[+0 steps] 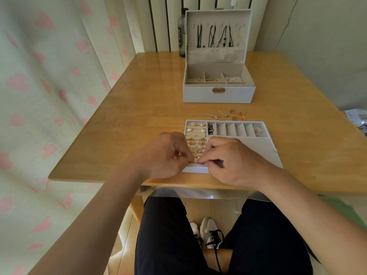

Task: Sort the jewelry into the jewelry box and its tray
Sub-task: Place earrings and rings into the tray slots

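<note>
A white jewelry tray [266, 147] lies at the table's near edge. Its left ring rolls hold several earrings [196, 135]. Over the nearest roll, my left hand [166, 155] and my right hand [232, 157] meet fingertip to fingertip, both pinching small gold pieces [195, 162]. Exactly what each piece is stays too small to tell. Behind the tray, several loose studs and earrings [226, 114] lie on the wood. The open white jewelry box [218, 94] stands further back, with necklaces [214, 36] hanging in its lid and small items in its compartments.
A dark bottle [181, 32] stands behind the box at its left. A heart-print curtain [49, 86] hangs along the table's left side. A clear plastic sheet hangs off the table's front edge above my legs.
</note>
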